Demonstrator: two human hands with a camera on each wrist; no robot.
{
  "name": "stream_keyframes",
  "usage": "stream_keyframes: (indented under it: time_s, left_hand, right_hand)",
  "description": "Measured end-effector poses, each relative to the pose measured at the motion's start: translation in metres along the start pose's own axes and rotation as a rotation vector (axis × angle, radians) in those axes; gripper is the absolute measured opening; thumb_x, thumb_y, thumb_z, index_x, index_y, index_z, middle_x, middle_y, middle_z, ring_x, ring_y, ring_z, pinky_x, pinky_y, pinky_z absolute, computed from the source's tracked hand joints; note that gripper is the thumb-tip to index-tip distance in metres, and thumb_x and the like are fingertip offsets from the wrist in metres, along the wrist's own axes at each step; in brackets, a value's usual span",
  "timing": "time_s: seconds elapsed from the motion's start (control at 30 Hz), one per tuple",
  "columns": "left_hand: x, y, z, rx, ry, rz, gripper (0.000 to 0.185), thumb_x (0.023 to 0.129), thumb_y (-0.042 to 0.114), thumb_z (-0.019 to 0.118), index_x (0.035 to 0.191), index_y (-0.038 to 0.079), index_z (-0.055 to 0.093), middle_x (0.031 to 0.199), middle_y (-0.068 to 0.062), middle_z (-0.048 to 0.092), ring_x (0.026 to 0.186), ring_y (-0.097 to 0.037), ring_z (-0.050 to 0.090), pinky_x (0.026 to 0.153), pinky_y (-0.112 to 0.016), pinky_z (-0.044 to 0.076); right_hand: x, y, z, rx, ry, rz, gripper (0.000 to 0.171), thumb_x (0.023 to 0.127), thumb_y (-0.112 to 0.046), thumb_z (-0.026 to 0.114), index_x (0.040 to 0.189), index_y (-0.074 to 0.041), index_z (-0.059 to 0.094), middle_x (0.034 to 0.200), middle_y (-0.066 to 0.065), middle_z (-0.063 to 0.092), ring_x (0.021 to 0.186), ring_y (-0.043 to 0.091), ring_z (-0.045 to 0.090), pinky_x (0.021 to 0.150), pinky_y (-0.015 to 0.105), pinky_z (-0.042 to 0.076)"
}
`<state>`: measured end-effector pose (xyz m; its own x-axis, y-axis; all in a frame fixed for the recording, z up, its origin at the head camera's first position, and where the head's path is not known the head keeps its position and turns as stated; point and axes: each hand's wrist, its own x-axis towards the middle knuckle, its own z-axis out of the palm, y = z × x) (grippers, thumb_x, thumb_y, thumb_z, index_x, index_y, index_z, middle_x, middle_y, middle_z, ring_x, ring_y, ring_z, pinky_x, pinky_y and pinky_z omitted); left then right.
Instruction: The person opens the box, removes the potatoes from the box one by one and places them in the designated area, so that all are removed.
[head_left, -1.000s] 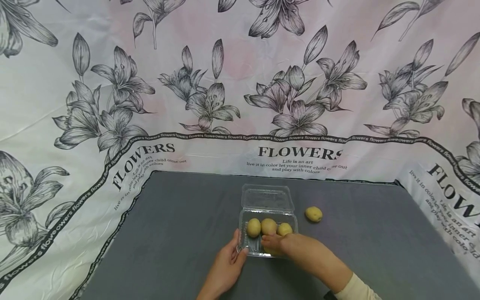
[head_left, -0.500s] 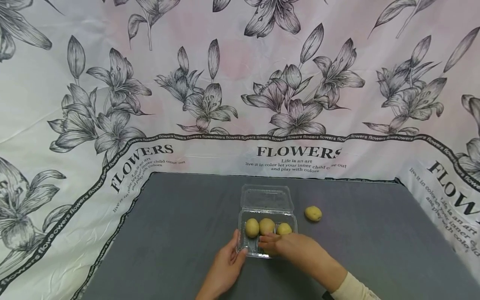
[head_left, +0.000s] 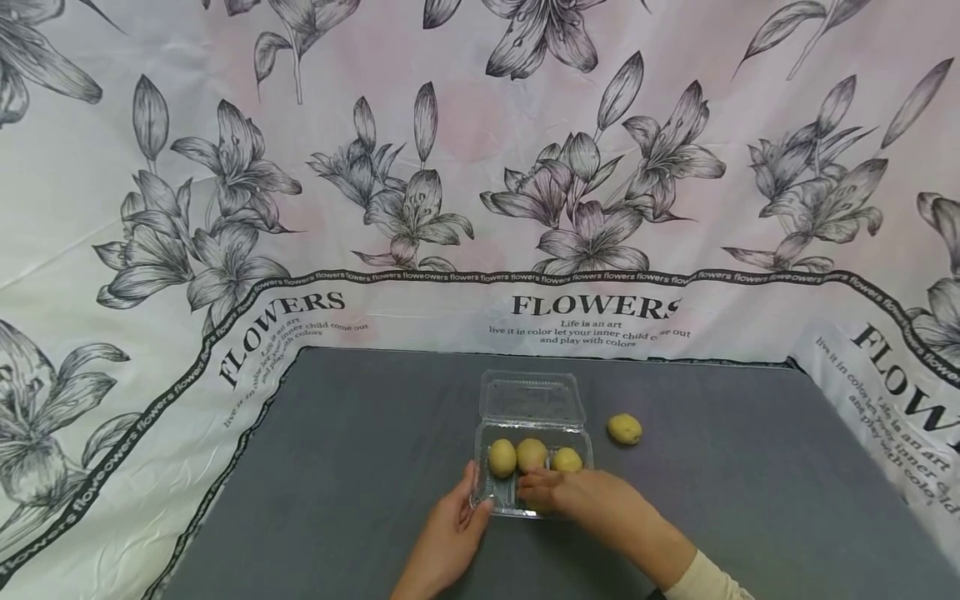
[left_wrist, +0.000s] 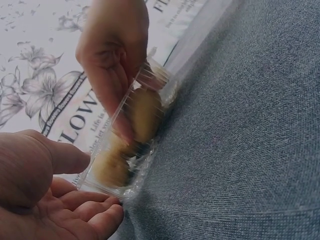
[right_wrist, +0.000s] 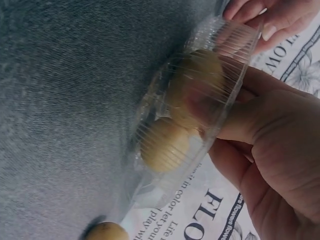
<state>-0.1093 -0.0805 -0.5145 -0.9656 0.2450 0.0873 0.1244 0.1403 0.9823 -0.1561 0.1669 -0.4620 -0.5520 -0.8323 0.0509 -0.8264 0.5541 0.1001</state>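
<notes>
My left hand (head_left: 448, 533) steadies the box (head_left: 504, 498) by its left wall; my right hand (head_left: 581, 498) grips a potato (head_left: 542, 503) inside.

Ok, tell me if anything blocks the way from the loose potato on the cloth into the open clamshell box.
Nothing visible does. The loose potato lies alone on the grey cloth, right of the clamshell box, whose lid is folded back. The right hand reaches into the box's near half.

Grey table (head_left: 360, 467) with clear clamshell box (head_left: 531, 417), loose potato (head_left: 624, 429).
</notes>
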Motion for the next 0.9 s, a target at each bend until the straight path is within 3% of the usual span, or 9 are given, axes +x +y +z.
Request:
stream_keyframes:
  time_s: [0.37,0.47,0.67,0.9]
  left_hand:
    - [-0.001,-0.001,0.0,-0.005,0.004,0.004,0.067,0.109,0.01,0.058,0.156,-0.021,0.023,0.161,-0.04,0.027,0.149,-0.049,0.032,0.119,-0.051,0.035]
    - [0.0,-0.002,0.0,-0.005,0.003,0.006,0.066,0.109,0.009,0.058,0.156,-0.021,0.022,0.161,-0.041,0.027,0.149,-0.049,0.032,0.119,-0.051,0.035]
    - [0.001,-0.003,0.001,-0.019,0.002,0.008,0.067,0.109,0.008,0.058,0.156,-0.022,0.021,0.161,-0.041,0.026,0.149,-0.05,0.032,0.119,-0.05,0.034]
    - [-0.001,-0.001,0.001,-0.03,0.009,-0.008,0.068,0.109,0.009,0.059,0.157,-0.021,0.021,0.161,-0.041,0.025,0.149,-0.049,0.033,0.119,-0.049,0.035]
  right_hand:
    - [-0.006,0.001,0.007,0.005,0.059,-0.016,0.054,0.09,-0.007,0.077,0.139,-0.029,0.067,0.144,-0.001,0.068,0.12,0.012,0.07,0.066,0.029,0.064]
    - [-0.007,0.002,0.007,0.02,0.068,-0.014,0.057,0.09,-0.005,0.078,0.14,-0.028,0.066,0.144,-0.003,0.067,0.122,0.012,0.069,0.068,0.028,0.064]
    - [-0.009,0.006,0.006,0.049,0.119,-0.023,0.062,0.086,0.0,0.082,0.141,-0.027,0.066,0.145,-0.003,0.066,0.11,0.011,0.073,0.07,0.025,0.064]
    - [-0.013,0.011,0.001,0.07,0.141,-0.023,0.066,0.087,0.003,0.08,0.144,-0.025,0.064,0.147,-0.001,0.065,0.113,0.014,0.073,0.075,0.025,0.065]
